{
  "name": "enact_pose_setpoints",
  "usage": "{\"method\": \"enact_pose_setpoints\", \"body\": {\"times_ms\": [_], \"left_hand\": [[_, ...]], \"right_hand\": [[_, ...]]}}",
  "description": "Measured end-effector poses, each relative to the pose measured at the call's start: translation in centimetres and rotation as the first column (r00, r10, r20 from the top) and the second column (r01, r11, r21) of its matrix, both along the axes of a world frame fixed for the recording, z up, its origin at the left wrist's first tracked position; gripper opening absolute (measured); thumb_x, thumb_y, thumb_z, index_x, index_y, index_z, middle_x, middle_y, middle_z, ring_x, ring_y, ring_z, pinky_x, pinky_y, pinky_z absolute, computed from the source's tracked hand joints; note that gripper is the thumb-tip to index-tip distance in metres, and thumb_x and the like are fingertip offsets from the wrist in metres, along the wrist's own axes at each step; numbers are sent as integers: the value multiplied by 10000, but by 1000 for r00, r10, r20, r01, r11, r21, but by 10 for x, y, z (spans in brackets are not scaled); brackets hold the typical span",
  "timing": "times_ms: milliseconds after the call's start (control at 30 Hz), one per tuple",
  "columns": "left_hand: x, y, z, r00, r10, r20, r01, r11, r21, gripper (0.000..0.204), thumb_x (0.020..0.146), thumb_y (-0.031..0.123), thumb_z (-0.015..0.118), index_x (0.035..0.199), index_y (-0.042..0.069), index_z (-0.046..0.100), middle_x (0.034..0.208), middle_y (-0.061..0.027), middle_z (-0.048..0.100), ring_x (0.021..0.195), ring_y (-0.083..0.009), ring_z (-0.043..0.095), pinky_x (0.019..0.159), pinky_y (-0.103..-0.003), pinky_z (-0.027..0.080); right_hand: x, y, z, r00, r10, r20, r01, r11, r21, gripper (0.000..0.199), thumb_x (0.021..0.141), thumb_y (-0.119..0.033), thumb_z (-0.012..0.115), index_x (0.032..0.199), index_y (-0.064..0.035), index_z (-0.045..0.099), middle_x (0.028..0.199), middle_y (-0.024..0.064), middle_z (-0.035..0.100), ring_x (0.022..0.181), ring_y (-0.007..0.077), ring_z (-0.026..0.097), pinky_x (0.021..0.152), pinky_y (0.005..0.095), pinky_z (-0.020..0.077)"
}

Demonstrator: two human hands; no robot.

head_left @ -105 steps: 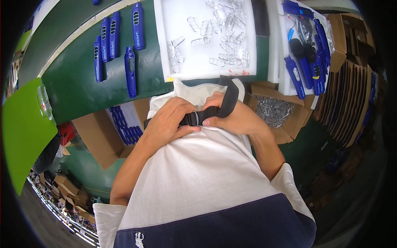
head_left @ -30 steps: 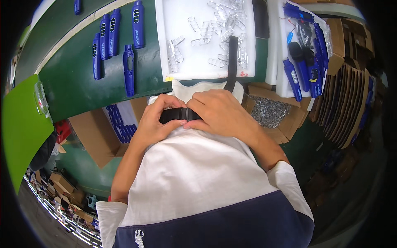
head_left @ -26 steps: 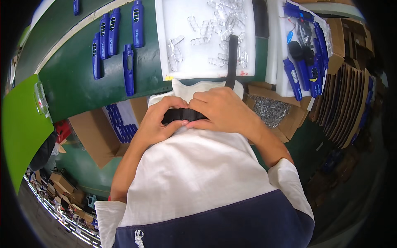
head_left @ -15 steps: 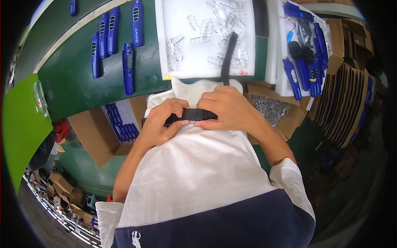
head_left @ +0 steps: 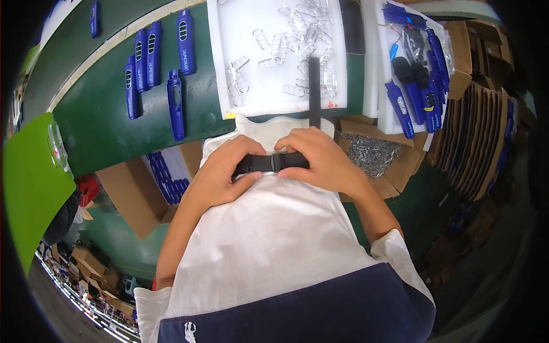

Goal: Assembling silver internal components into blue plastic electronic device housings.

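Observation:
A black strap [head_left: 264, 164] with a dark buckle [head_left: 277, 162] runs across the front of my white shirt. My left hand [head_left: 224, 170] grips its left part between thumb and fingers. My right hand [head_left: 320, 158] pinches the part just right of the buckle. From behind my right hand a loose black strap end [head_left: 314, 91] stands up over the edge of the white tray. The buckle shows in the gap between my hands.
Clear plastic pieces lie on the white tray [head_left: 221, 86]. Several blue microphone-shaped housings [head_left: 186, 43] lie on the green table [head_left: 103, 114]; others fill the right-hand tray. Below the edge stand a carton of blue parts [head_left: 137, 200] and a box of small metal pieces [head_left: 372, 154].
My hands have moved apart along the strap, baring the buckle between them. The loose strap end, curved before, now stands straight and slightly lower. My view has shifted slightly.

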State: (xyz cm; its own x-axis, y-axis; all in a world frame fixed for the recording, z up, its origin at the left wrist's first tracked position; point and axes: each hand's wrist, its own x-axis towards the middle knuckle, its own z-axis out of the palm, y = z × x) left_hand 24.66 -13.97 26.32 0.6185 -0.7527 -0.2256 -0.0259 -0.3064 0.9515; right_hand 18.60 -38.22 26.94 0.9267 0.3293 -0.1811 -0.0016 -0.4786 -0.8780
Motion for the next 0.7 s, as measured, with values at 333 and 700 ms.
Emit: {"method": "enact_pose_setpoints", "body": {"times_ms": [333,700], "left_hand": [[23,-35,17,884,-364,292,298,922,249,372,824,399,787,985,82,676,862,-48,635,743,-262,581,741,-355,421],[5,-28,4,926,-215,311,209,977,53,384,779,219,831,1060,38,643,893,-116,603,822,-314,595,755,-409,474]], "right_hand": [[-4,-17,3,990,-109,-90,109,994,-2,77,873,-96,700,902,-51,644,715,55,554,698,220,524,673,349,414],[6,-24,24,897,-77,-435,102,994,34,183,887,-143,723,887,-32,578,616,67,555,536,184,475,532,327,378]]}}
